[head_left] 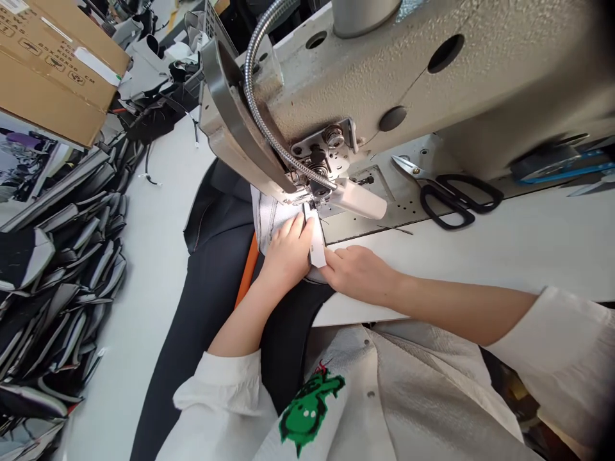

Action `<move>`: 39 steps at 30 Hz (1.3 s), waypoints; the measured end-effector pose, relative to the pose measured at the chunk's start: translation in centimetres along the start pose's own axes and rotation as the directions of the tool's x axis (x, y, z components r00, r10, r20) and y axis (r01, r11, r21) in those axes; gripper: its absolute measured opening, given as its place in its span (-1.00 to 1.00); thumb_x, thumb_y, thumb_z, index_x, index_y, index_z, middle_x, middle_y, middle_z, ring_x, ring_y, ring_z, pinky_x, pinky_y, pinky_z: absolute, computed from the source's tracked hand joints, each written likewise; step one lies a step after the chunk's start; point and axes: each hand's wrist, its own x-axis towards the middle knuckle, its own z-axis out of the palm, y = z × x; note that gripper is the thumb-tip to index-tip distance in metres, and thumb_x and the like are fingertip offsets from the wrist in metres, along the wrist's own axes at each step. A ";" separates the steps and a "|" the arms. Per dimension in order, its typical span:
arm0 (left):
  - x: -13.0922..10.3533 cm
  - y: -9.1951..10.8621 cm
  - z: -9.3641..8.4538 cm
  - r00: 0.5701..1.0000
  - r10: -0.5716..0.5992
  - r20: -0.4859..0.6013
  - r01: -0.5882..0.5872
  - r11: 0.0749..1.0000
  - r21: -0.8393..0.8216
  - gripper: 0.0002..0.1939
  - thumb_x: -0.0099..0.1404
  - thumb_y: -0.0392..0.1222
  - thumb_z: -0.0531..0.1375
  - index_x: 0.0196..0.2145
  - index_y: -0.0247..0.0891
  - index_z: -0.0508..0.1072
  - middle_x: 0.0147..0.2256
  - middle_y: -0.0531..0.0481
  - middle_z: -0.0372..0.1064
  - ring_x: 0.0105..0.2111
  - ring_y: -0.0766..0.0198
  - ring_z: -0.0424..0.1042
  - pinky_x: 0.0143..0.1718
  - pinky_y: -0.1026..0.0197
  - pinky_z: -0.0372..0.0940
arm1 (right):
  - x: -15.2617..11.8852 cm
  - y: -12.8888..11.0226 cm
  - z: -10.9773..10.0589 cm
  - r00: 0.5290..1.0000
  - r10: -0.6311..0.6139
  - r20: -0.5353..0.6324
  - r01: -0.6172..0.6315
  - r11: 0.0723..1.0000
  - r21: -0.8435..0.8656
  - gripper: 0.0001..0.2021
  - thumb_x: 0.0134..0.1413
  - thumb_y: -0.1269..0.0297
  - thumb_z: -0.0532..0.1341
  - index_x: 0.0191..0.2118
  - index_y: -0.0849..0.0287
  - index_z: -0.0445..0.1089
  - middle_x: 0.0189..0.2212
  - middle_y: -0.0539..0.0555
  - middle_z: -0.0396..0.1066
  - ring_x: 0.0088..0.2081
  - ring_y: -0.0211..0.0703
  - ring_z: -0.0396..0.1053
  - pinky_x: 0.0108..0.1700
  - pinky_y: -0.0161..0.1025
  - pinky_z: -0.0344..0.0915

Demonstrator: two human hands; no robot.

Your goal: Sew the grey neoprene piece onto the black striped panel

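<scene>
Dark fabric with a grey-white underside (211, 288) lies across the table and under the needle area of a sewing machine (336, 83). My left hand (288, 253) rests flat on the pale part of the fabric, just in front of the presser foot, fingers pointing at it. A small white strip (318, 243) lies between my two hands, running up to the foot. My right hand (353, 272) has its fingers curled, thumb and forefinger pinching the fabric edge by the strip's lower end. An orange strip (247, 269) shows beside my left wrist.
Black-handled scissors (449, 198) lie right of the needle on the machine bed. Stacked dark and grey fabric pieces (72, 301) fill the left side, below a cardboard box (57, 64). A white lamp head (360, 200) juts out beside the needle. Blue-handled tools (562, 169) sit far right.
</scene>
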 end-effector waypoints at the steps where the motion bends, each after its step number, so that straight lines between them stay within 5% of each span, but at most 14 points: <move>1: -0.3 0.0 0.1 1.000 0.013 -0.006 -0.013 1.000 0.001 -0.40 0.30 -0.35 -0.04 0.29 -0.44 0.10 0.27 -0.22 -0.02 0.23 -0.01 0.04 0.13 -0.04 0.15 | -0.1 0.0 0.1 1.000 -0.009 -0.012 0.009 1.000 0.009 -0.72 0.05 0.62 -0.01 -0.40 0.26 0.41 -0.46 0.12 0.33 -0.54 -0.19 0.16 -0.48 -0.22 -0.24; 6: 0.1 -1.2 1.7 0.961 0.117 -0.250 -0.098 0.991 0.087 -0.47 0.28 -0.23 0.04 0.18 -0.42 0.29 0.13 -0.20 0.23 0.07 0.00 0.24 -0.05 -0.01 0.25 | -0.3 0.3 0.1 0.994 0.087 0.065 -0.092 0.992 0.086 -0.73 0.09 0.45 0.02 -0.17 0.28 0.42 -0.11 0.17 0.37 -0.54 -0.25 0.13 -0.49 -0.20 -0.28; 9: 1.5 -2.1 2.9 0.840 0.213 -0.499 -0.155 0.976 0.155 -0.56 0.28 -0.10 0.07 0.03 -0.35 0.44 -0.04 -0.14 0.37 -0.12 0.07 0.35 -0.26 0.07 0.24 | -0.1 0.8 0.2 0.984 0.124 0.131 -0.141 0.981 0.132 -0.65 0.19 0.18 0.04 -0.07 0.30 0.40 0.03 0.21 0.30 -0.48 -0.23 0.20 -0.48 -0.20 -0.26; 12: 3.0 -2.7 3.6 0.689 0.247 -0.681 -0.164 0.969 0.186 -0.67 0.28 -0.10 0.08 -0.15 -0.31 0.53 -0.20 -0.06 0.43 -0.26 0.17 0.36 -0.32 0.13 0.18 | 0.4 1.4 0.4 0.978 0.153 0.143 -0.173 0.974 0.144 -0.65 0.24 0.16 0.03 -0.06 0.30 0.40 0.10 0.17 0.26 -0.43 -0.22 0.24 -0.48 -0.19 -0.20; 16: 4.2 -2.9 3.8 0.619 0.250 -0.745 -0.179 0.968 0.176 -0.76 0.26 -0.20 0.08 -0.29 -0.28 0.55 -0.31 -0.01 0.44 -0.32 0.23 0.35 -0.33 0.18 0.16 | 1.0 2.1 0.6 0.969 0.201 0.142 -0.224 0.960 0.170 -0.71 0.26 0.27 0.00 -0.10 0.27 0.41 0.05 0.10 0.31 -0.35 -0.20 0.25 -0.42 -0.18 -0.08; 18: 4.0 -2.7 3.5 0.636 0.231 -0.736 -0.174 0.973 0.154 -0.75 0.26 -0.20 0.07 -0.28 -0.28 0.55 -0.31 -0.02 0.44 -0.31 0.21 0.35 -0.32 0.18 0.16 | 1.0 2.4 0.6 0.965 0.222 0.143 -0.248 0.947 0.203 -0.73 0.25 0.27 0.02 -0.17 0.26 0.43 -0.08 0.11 0.36 -0.30 -0.18 0.25 -0.38 -0.19 -0.06; 21: 2.5 -2.3 2.9 0.760 0.177 -0.626 -0.157 0.984 0.088 -0.65 0.35 -0.13 -0.01 -0.17 -0.29 0.53 -0.16 -0.09 0.40 -0.20 0.14 0.35 -0.24 0.14 0.18 | 0.9 2.8 0.6 0.962 0.239 0.129 -0.267 0.922 0.282 -0.77 0.24 0.27 0.06 -0.26 0.24 0.43 -0.29 0.11 0.37 -0.30 -0.19 0.23 -0.38 -0.20 -0.09; 23: 0.9 -2.0 2.8 0.805 0.167 -0.569 -0.167 0.985 0.053 -0.56 0.40 -0.03 -0.06 -0.05 -0.33 0.48 0.01 -0.21 0.30 -0.05 0.04 0.29 -0.11 0.09 0.18 | 0.8 2.9 0.7 0.960 0.260 0.102 -0.280 0.892 0.355 -0.78 0.24 0.27 0.06 -0.23 0.23 0.44 -0.35 0.08 0.37 -0.32 -0.22 0.23 -0.39 -0.21 -0.11; 25: -0.3 -1.8 3.1 0.770 0.178 -0.612 -0.166 0.983 0.077 -0.48 0.36 0.11 0.01 0.03 -0.37 0.41 0.09 -0.32 0.19 0.06 -0.06 0.19 0.02 -0.01 0.12 | 0.7 2.9 0.9 0.943 0.319 0.097 -0.325 0.814 0.481 -0.79 0.22 0.29 0.07 -0.18 0.20 0.43 -0.35 0.03 0.38 -0.32 -0.26 0.26 -0.40 -0.24 -0.10; 28: -0.8 -1.8 4.1 0.638 0.150 -0.755 -0.094 0.989 0.116 -0.35 0.17 0.21 0.20 -0.02 -0.43 0.35 -0.01 -0.39 0.20 0.03 -0.10 0.17 0.05 -0.07 0.09 | 1.0 3.1 1.1 0.894 0.420 0.159 -0.395 0.568 0.722 -0.82 0.11 0.35 0.13 -0.19 0.19 0.42 -0.38 -0.04 0.40 -0.40 -0.34 0.25 -0.38 -0.32 -0.01; 31: 0.3 -1.7 4.8 0.515 0.094 -0.852 -0.026 0.995 0.094 -0.50 0.18 0.11 0.21 -0.15 -0.40 0.30 -0.17 -0.32 0.23 -0.09 -0.01 0.23 -0.03 -0.01 0.14 | 1.3 3.3 1.1 0.847 0.487 0.212 -0.393 0.307 0.867 -0.82 0.00 0.34 0.16 -0.23 0.26 0.37 -0.48 -0.05 0.35 -0.54 -0.39 0.16 -0.40 -0.36 0.06; 33: 1.0 -1.5 4.8 0.462 0.099 -0.881 0.010 0.993 0.117 -0.67 0.19 -0.07 0.20 -0.20 -0.36 0.28 -0.22 -0.26 0.25 -0.15 0.03 0.25 -0.08 0.01 0.15 | 1.4 3.3 1.0 0.839 0.499 0.216 -0.381 0.256 0.888 -0.80 -0.02 0.33 0.15 -0.23 0.29 0.34 -0.51 -0.06 0.33 -0.57 -0.39 0.13 -0.41 -0.36 0.07; 36: 1.1 -1.5 4.5 0.425 0.158 -0.891 -0.026 0.986 0.163 -0.81 0.17 -0.27 0.16 -0.24 -0.32 0.28 -0.30 -0.18 0.30 -0.23 0.11 0.28 -0.16 0.06 0.17 | 1.3 3.4 0.7 0.862 0.468 0.196 -0.385 0.350 0.854 -0.78 0.00 0.32 0.15 -0.19 0.28 0.33 -0.51 -0.07 0.34 -0.55 -0.38 0.18 -0.39 -0.37 0.09; 39: 0.3 -2.0 4.2 0.467 0.314 -0.827 -0.255 0.943 0.214 -0.86 0.18 -0.37 0.11 -0.27 -0.28 0.29 -0.33 -0.07 0.35 -0.26 0.22 0.34 -0.11 0.10 0.21 | 1.1 3.7 0.4 0.899 0.400 0.177 -0.401 0.591 0.700 -0.75 0.03 0.30 0.17 -0.14 0.23 0.36 -0.43 -0.04 0.39 -0.41 -0.32 0.28 -0.37 -0.35 0.06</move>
